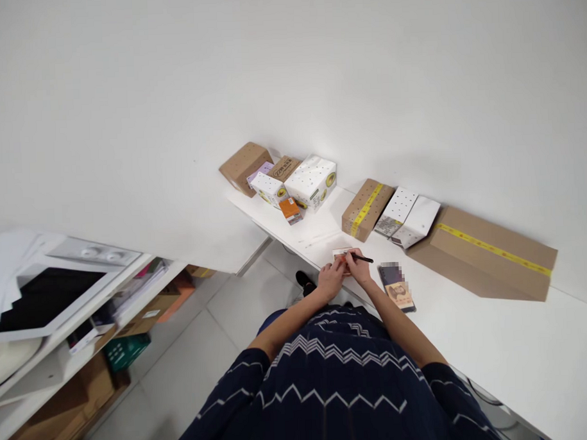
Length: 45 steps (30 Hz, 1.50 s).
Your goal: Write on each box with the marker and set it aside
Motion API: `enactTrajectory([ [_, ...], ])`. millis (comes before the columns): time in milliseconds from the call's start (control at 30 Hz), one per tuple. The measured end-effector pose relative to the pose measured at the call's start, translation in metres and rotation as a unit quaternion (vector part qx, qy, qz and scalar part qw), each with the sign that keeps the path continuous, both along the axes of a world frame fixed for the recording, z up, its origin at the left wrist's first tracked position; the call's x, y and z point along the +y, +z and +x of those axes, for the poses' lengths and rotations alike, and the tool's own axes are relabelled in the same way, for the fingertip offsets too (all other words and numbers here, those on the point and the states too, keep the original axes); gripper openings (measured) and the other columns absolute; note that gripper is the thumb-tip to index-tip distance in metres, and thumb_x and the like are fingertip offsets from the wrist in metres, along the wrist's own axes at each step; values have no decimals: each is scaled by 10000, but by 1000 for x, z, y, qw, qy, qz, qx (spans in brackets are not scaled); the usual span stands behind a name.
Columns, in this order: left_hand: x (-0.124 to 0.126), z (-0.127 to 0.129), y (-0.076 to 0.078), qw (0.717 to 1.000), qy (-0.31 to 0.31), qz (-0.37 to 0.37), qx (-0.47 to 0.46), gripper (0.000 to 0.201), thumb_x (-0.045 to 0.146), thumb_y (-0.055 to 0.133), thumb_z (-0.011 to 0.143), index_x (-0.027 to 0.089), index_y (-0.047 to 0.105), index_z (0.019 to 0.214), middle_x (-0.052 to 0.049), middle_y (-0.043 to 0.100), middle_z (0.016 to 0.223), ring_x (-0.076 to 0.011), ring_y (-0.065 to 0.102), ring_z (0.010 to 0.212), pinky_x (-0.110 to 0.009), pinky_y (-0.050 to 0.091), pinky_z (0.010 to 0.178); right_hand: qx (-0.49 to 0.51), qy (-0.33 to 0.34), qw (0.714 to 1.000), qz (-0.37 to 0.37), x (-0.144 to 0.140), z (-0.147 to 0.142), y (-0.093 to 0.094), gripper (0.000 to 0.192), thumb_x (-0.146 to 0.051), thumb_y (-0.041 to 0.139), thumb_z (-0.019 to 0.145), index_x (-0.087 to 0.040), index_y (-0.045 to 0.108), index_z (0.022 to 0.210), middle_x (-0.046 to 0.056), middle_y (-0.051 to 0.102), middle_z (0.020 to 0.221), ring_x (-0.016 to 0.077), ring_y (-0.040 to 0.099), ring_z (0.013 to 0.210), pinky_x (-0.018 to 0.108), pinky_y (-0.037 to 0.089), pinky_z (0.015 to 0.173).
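At the front edge of the white table, a small pale card with orange-brown print (341, 251) lies under both my hands. My left hand (330, 279) rests at its left side with fingers bent and closed on it. A black pen (365, 258) is gripped in my right hand (357, 268), its dark end pointing right. My fingers cover the pen's tip and most of the card. A smartphone (396, 287) with a lit, partly blurred screen lies to the right of my right hand.
Left along the wall stand a brown carton (247, 165), a white avocado-print box (312, 179) and a small orange box (290, 210). Right of them are a yellow-taped carton (367, 208), a white box (409, 213) and a long carton (487, 252). A shelf unit (80, 336) stands left.
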<state>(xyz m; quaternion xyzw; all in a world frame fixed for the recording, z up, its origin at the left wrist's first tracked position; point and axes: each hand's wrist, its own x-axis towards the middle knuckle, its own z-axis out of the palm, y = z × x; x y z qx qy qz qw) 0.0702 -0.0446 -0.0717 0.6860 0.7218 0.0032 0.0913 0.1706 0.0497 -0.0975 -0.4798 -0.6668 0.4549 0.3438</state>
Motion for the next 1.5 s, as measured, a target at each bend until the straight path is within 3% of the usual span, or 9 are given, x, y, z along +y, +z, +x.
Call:
enactTrajectory([
  [500,1,-1,2,1000,-1,5,-14,404,278,467,920,234,473,1322,-68,491,1398,-215,555,1035,-346,475,866,5,0,1000,-15,1,-3,2,214,-427,454,752,-229,534,753,26,627,763,192,584,734,336,482,772],
  [667,1,-1,6,1000,4,0,-11,375,279,492,910,253,503,1284,-62,495,1378,-218,549,1038,-349,475,856,5,-59,996,-60,1,0,-2,271,-459,404,780,-219,530,777,27,636,719,179,588,649,312,501,670],
  [833,0,-1,5,1000,3,-2,-16,312,303,479,922,266,537,1227,-52,487,1373,-215,539,1035,-357,472,860,-55,-115,984,-127,6,25,-6,322,-383,268,839,-197,524,776,34,608,590,176,587,540,288,479,569],
  [1100,0,-1,1,1000,2,1,-16,332,314,507,908,281,534,1237,-41,474,1392,-219,543,1040,-365,480,850,-243,-29,950,-193,10,42,-16,140,-269,608,703,-172,586,604,63,560,443,255,636,594,326,455,628],
  [1233,0,-2,1,1000,4,1,-13,335,329,476,922,278,529,1248,-39,474,1399,-224,546,1038,-372,482,845,-297,-5,935,-191,11,44,-9,230,-338,620,750,-118,646,812,85,632,560,241,648,629,312,459,641],
  [1333,-1,-2,3,1000,4,-3,-11,337,345,467,925,280,530,1250,-36,478,1397,-224,554,1029,-370,481,840,-326,-5,931,-166,9,58,5,354,-368,597,797,-96,622,1023,168,687,833,272,663,808,347,465,738],
  [1400,-1,-2,3,1000,0,-4,-11,341,348,462,927,283,527,1255,-38,470,1404,-222,559,1018,-367,481,834,-362,-20,923,-127,4,72,13,418,-368,586,816,-104,574,1140,236,623,1091,327,602,1029,416,434,848],
  [1500,1,-2,3,1000,0,-4,-9,340,340,451,931,281,524,1259,-44,463,1409,-219,566,1005,-364,480,828,-472,-60,876,-84,-10,93,16,586,-440,621,792,-139,479,1275,256,482,1269,397,472,1175,526,380,900],
])
